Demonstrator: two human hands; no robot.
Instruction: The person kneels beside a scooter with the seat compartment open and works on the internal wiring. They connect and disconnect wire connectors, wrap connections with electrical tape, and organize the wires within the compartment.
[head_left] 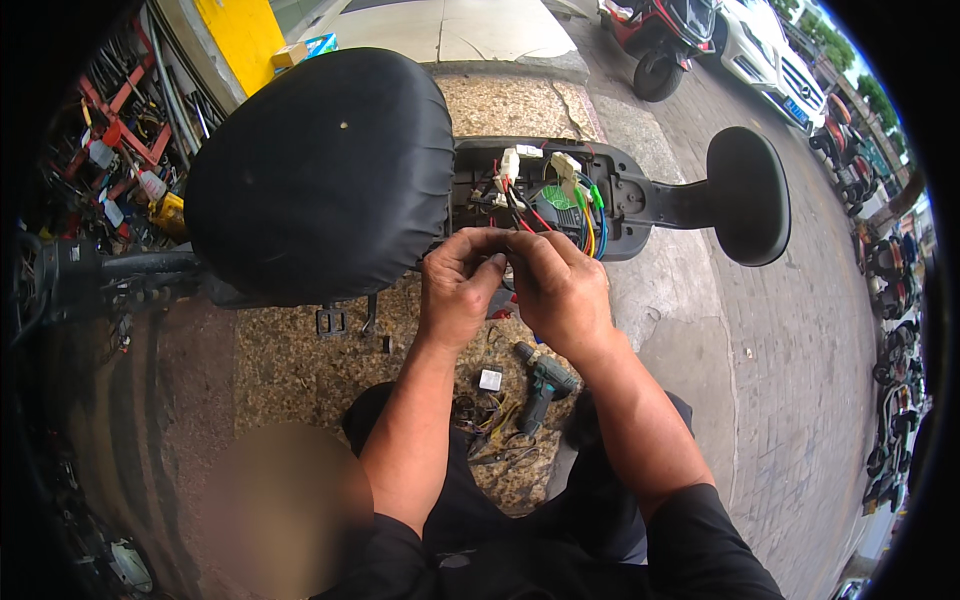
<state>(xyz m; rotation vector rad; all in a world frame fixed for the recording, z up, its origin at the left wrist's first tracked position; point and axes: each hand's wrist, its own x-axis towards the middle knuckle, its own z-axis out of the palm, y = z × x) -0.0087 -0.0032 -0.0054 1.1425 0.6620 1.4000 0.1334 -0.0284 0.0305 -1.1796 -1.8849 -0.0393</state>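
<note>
My left hand (462, 285) and my right hand (562, 295) meet with closed fingers at the near edge of an open black housing (630, 200), just right of a padded black seat (320, 170). What they grip is hidden by the fingers, though red and black wires (522, 215) run down toward it. Above my hands are white plug connectors (510, 165), green connectors (598, 198) and yellow and blue wires (588, 225). A black padded backrest (748, 195) on a bracket extends right from the housing.
On the speckled floor below lie a teal-and-black drill (545, 390), a small silver box (490, 379) and loose wires (485, 430). A pedal (330, 322) hangs under the seat. Tools and parts (130, 150) crowd the left. A red scooter (655, 40), white car (770, 60) and parked scooters (890, 380) line the right.
</note>
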